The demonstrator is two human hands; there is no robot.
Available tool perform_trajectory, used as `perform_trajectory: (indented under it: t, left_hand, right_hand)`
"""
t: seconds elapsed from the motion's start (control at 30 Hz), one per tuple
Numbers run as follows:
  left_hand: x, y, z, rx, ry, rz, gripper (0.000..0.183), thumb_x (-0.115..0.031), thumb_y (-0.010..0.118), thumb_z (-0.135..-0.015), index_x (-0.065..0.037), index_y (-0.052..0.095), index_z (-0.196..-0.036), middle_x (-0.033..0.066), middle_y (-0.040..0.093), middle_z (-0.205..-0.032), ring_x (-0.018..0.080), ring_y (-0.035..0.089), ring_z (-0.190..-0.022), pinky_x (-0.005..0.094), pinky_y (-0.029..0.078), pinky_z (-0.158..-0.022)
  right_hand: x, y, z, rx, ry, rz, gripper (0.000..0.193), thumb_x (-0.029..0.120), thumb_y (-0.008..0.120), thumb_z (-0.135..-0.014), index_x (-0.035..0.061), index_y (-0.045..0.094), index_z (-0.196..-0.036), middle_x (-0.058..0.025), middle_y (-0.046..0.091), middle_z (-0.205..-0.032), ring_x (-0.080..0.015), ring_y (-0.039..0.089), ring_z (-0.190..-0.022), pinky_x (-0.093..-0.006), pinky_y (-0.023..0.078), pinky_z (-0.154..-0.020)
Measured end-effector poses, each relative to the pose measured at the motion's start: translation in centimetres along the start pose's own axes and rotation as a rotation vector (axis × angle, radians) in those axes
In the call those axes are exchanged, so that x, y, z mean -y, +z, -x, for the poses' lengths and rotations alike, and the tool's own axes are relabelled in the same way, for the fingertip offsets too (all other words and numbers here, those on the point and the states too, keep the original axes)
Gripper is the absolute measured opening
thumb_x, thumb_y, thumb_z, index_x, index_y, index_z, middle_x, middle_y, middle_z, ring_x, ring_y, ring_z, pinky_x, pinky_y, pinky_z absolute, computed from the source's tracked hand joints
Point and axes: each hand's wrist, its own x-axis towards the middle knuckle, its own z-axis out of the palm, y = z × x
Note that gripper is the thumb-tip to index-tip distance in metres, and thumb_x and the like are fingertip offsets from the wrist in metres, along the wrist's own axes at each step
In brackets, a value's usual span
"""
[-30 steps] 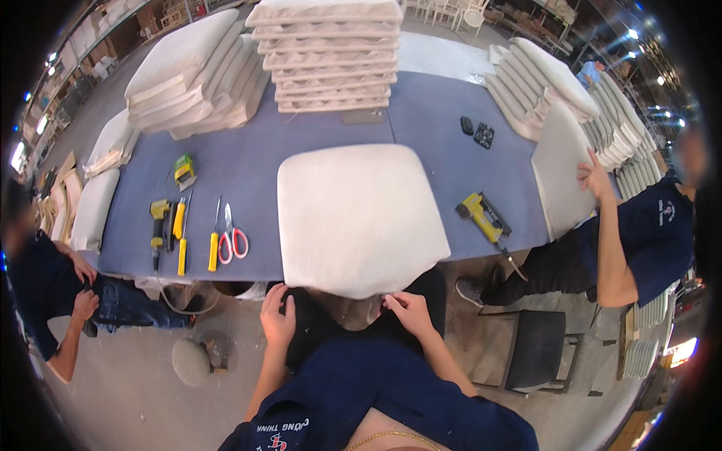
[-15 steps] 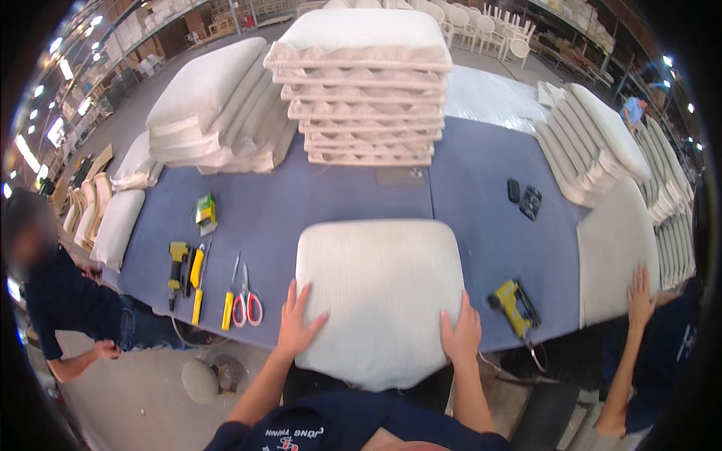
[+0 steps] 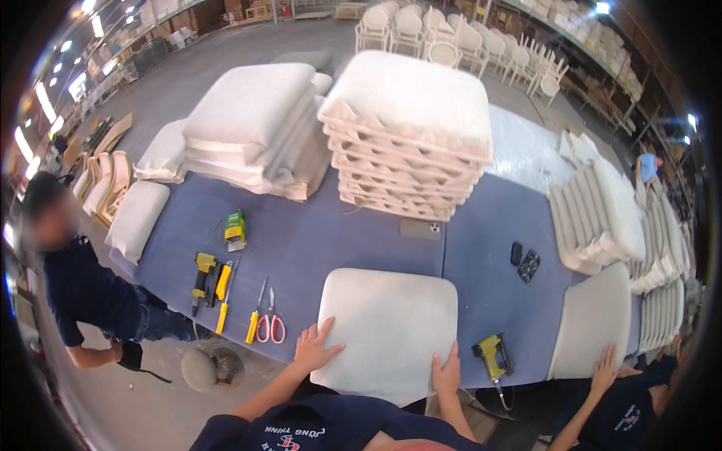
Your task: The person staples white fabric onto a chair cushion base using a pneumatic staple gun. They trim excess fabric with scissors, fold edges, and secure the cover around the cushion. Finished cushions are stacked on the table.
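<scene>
A cream upholstered seat cushion (image 3: 387, 327) lies flat on the blue-covered table (image 3: 316, 240), its near edge hanging over the table's front. My left hand (image 3: 314, 347) rests flat on its near left corner, fingers spread. My right hand (image 3: 447, 372) presses on its near right corner. Neither hand grips anything. Just right of the cushion lies a yellow staple gun (image 3: 492, 357).
Red-handled scissors (image 3: 271, 319), yellow tools (image 3: 214, 286) and a green box (image 3: 235, 228) lie to the left. A tall stack of seat cushions (image 3: 406, 135) stands behind. Another person (image 3: 83, 286) crouches at left. A co-worker's hand (image 3: 604, 364) touches a cushion (image 3: 594, 319) at right.
My hands rose from below the table edge onto the cushion's near corners. The view has tilted up and closer to the table; the co-worker at right shifted toward the lower corner.
</scene>
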Motion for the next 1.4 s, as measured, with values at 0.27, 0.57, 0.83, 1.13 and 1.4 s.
perform_trajectory:
  t: [0.27,0.57,0.83,1.13,1.4]
  left_hand:
    - [-0.7,-8.2,-5.1,0.15,0.261,0.098,0.086,-0.068,0.082,-0.096,-0.031,0.06,-0.171,0.028,0.075,-0.134,0.0458,0.076,-0.122,0.053,0.059,-0.111]
    - [-5.1,-21.6,0.4,0.547,-0.055,0.579,0.08,-0.081,0.061,-0.105,-0.017,0.08,-0.149,0.0149,0.081,-0.102,0.0222,0.08,-0.084,0.0352,0.066,-0.073]
    - [-5.1,-18.4,2.5,0.391,-0.104,0.447,0.096,-0.086,0.041,-0.111,-0.002,0.087,-0.114,0.0145,0.08,-0.083,0.025,0.083,-0.078,0.0394,0.067,-0.071]
    - [-2.4,-12.0,6.5,0.434,-0.481,0.737,0.098,-0.089,0.053,-0.103,-0.012,0.068,-0.162,0.0186,0.08,-0.141,0.0318,0.083,-0.108,0.0401,0.066,-0.088]
    - [-4.2,-6.4,10.2,0.181,-0.461,1.025,0.075,-0.053,0.069,-0.105,-0.016,0.06,-0.17,0.0118,0.065,-0.162,0.027,0.068,-0.141,0.0415,0.065,-0.101]
  right_hand:
    - [-4.0,-6.9,-5.3,-0.058,0.149,-0.366,0.069,0.044,0.087,-0.098,0.0005,0.073,-0.15,-0.0171,0.08,-0.14,-0.0297,0.076,-0.127,-0.0447,0.059,-0.11]
    - [16.2,-22.6,-4.1,0.11,0.173,-1.035,0.068,0.067,0.065,-0.111,0.0113,0.075,-0.148,-0.0083,0.083,-0.114,-0.0212,0.078,-0.096,-0.0379,0.059,-0.088]
    - [12.4,-17.3,-11.9,-0.217,0.055,-0.697,0.101,0.084,0.053,-0.11,0.0062,0.049,-0.174,-0.0219,0.06,-0.167,-0.0358,0.054,-0.156,-0.0566,0.04,-0.13]
    - [5.1,-11.2,-12.9,0.172,-0.203,-1.284,0.079,0.068,0.033,-0.123,0.0024,0.057,-0.16,-0.0185,0.061,-0.16,-0.0319,0.052,-0.156,-0.0522,0.036,-0.136]
    - [0.9,-9.8,-11.0,0.358,-0.289,-1.361,0.057,0.043,0.035,-0.123,0.0009,0.072,-0.131,-0.0136,0.075,-0.123,-0.0303,0.065,-0.134,-0.0534,0.045,-0.127]
